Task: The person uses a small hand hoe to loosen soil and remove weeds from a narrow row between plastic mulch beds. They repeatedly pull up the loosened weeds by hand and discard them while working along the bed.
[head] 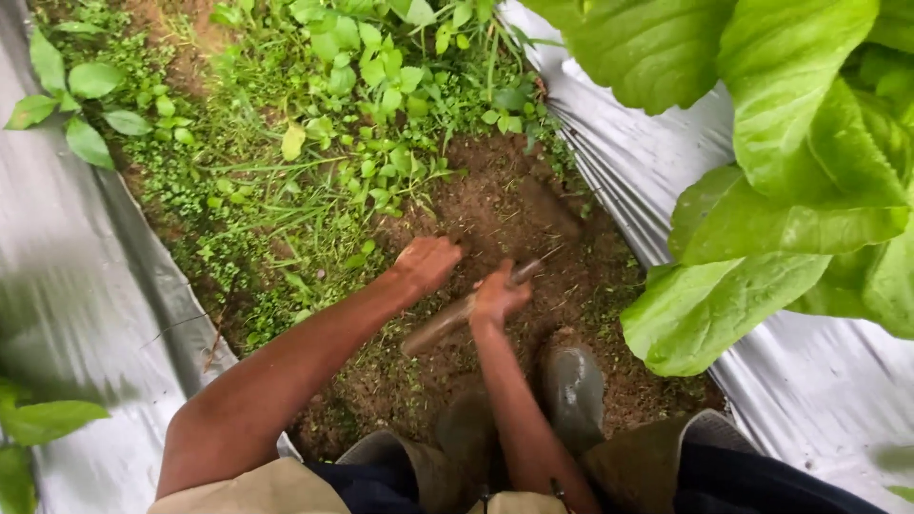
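Note:
My right hand grips the wooden handle of a digging tool, whose blurred blade lies on the bare soil ahead. My left hand is closed low over the soil just left of the handle, at the edge of the weeds; whether it holds anything is hidden. Both forearms reach down from the bottom of the view. My rubber boots stand on the dug earth below the hands.
A furrow of brown soil runs between two beds covered with silver plastic sheet. Big leafy green plants overhang the right bed. Small green seedlings grow on the left bed.

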